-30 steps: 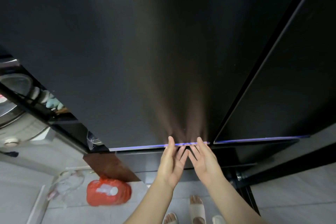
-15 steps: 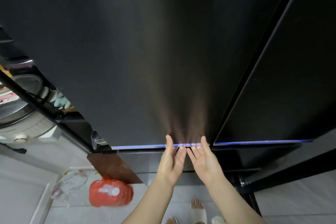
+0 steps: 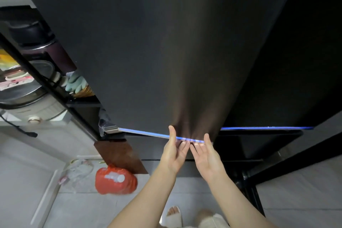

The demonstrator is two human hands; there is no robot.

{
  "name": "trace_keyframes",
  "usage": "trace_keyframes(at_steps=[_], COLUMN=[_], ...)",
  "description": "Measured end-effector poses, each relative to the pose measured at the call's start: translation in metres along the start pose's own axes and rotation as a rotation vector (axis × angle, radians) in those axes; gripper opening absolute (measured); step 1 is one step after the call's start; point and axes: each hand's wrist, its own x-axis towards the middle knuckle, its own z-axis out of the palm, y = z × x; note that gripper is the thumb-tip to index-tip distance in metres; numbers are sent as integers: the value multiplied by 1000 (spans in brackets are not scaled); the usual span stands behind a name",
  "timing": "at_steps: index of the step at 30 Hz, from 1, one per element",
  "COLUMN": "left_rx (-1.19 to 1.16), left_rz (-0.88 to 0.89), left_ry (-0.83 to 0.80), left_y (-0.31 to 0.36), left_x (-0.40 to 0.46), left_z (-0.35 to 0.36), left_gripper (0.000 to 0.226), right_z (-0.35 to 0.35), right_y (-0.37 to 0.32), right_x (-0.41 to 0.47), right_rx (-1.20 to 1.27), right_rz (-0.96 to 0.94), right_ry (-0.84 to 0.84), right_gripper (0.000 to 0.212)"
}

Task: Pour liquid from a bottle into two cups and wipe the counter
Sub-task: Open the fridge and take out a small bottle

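Note:
No bottle, cup or cloth is in view. A tall dark fridge fills the frame, and its left door (image 3: 148, 52) stands slightly swung out from the right door (image 3: 296, 61). A blue light strip (image 3: 144, 133) glows along the lower edge. My left hand (image 3: 174, 155) and my right hand (image 3: 207, 157) are side by side at the left door's bottom edge. Their fingers hook under the edge, and the thumbs rest against the door face.
To the left stands a black rack (image 3: 37, 76) with a rice cooker (image 3: 27, 102) and green gloves (image 3: 75, 83). A red bag (image 3: 115, 181) and a clear plastic bag (image 3: 77, 172) lie on the grey floor tiles. My slippered feet (image 3: 174, 216) are below.
The left door's lower edge has tilted and come out toward me with both hands under it. More of the rack on the left shows.

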Motion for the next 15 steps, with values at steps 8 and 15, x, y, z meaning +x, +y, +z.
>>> trace_keyframes(at_steps=[8, 15], left_rx=[97, 186], left_rz=[114, 249], left_ry=[77, 169], left_y=[-6, -25], left_x=[-39, -91], left_z=[10, 20], left_gripper=[79, 93], right_z=[-14, -31], right_y=[-7, -42], right_x=[-43, -96], right_rx=[-271, -1193], right_rz=[78, -651], right_ry=[7, -64], right_gripper=[63, 78])
